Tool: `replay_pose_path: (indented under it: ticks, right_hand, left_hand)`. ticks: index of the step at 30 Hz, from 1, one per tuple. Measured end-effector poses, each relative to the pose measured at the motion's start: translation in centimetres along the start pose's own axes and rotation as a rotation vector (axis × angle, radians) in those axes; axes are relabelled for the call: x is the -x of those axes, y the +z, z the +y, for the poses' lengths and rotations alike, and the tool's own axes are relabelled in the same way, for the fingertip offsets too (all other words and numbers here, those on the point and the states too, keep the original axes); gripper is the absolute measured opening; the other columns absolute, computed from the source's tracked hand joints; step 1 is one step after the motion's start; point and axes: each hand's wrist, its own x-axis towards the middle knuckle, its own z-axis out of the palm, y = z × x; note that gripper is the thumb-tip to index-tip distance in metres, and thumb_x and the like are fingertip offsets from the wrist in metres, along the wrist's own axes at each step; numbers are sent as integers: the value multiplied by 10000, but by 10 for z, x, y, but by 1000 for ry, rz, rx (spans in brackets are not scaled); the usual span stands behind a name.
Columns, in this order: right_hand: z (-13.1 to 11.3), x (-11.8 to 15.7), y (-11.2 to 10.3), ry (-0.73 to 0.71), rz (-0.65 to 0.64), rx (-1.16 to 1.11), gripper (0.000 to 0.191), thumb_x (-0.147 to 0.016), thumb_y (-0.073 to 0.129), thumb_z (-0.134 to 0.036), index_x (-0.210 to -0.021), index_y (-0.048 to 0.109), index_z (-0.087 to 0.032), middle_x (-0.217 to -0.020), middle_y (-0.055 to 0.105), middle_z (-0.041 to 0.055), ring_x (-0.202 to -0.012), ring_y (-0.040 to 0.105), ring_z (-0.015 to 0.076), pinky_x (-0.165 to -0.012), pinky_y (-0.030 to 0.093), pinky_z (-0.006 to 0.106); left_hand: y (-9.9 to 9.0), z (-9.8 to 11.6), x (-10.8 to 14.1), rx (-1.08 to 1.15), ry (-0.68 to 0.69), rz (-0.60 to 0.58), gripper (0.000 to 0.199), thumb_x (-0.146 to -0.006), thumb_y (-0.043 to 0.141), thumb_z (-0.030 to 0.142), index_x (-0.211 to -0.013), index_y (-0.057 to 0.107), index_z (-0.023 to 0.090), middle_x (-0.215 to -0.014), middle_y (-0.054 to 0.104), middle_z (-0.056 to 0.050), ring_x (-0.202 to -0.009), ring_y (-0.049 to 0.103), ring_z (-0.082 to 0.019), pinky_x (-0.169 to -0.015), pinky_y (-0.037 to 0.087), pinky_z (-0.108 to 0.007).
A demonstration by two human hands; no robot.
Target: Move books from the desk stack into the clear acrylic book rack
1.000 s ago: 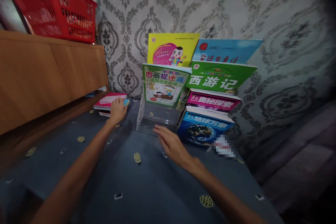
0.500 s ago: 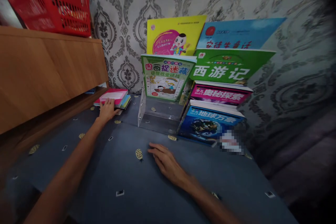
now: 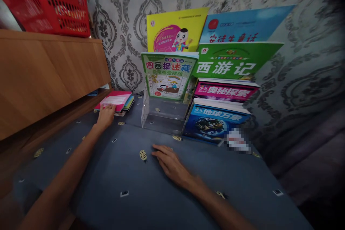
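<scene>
At the far left of the cloth, my left hand (image 3: 106, 116) has its fingers over the near edge of a pink book (image 3: 118, 97), the top one of a small stack; its thumb is hidden. Beneath it, books with green and blue covers (image 3: 129, 103) poke out to the right. My right hand (image 3: 172, 165) lies open and relaxed on the blue cloth, holding nothing. Beyond it stands a clear acrylic rack (image 3: 164, 120). A green picture-puzzle book (image 3: 169, 79) leans in its left column, before a yellow book (image 3: 175, 25).
The rack's right column holds a light-blue book (image 3: 242, 25), a green book (image 3: 237, 59), a magenta book (image 3: 226, 91) and a dark-blue book (image 3: 215, 124). A wooden cabinet (image 3: 54, 72) with a red basket (image 3: 59, 7) stands at left. Patterned wallpaper (image 3: 118, 43) backs the table.
My left hand has drawn back slightly, and the pink book has shifted a little toward it on the stack. My right hand stays in place. The view has tilted slightly.
</scene>
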Motion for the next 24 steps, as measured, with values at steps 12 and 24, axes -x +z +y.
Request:
replay_pose_path:
  ticks: [12,24]
  right_hand:
    - [2,0,3,-35,44,-33,323,-974,491,-136,-1220,675,-235,-1387,648,116,-1280,623,247,-1094,506,479]
    - [0,-2,1,-17,45,-28,308,-980,497,-146,-1196,694,-243,-1363,663,107,-1256,634,252,-1075,517,485]
  left_hand:
    - [-37,43,56,-135,68,-168,416,-849,410,21,-1177,662,62,-1145,725,-249,-1123,674,-339,-1079,376,-483]
    - [-81,89,98,-140,77,-445,395,-862,414,10,-1153,675,65,-1036,748,-238,-1037,723,-322,-899,485,-412]
